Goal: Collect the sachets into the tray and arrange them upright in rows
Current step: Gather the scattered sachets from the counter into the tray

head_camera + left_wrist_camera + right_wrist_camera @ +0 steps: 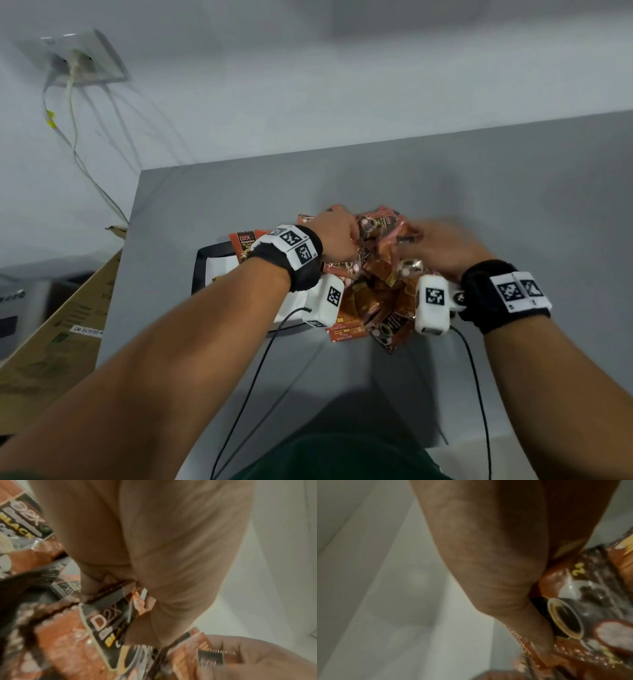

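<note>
Grey table (239, 192) against a pale wall, socket with cables (77, 61) up left, cardboard box (61, 329) beside the table. I see the sachets (370, 291) in one loose heap, some spilling over the right end of the black-rimmed tray (200, 270), none upright. Left hand (337, 236) is curled around a bunch; left wrist view shows the fingers (89, 585) pinching a D2X sachet (109, 616) edge. Right hand (442, 246) is dug into the pile's far side, fingers bent on foil, though blurred. My read: both hands bracket the heap to gather a stack before rowing it. Tray interior is mostly hidden by my left forearm.
</note>
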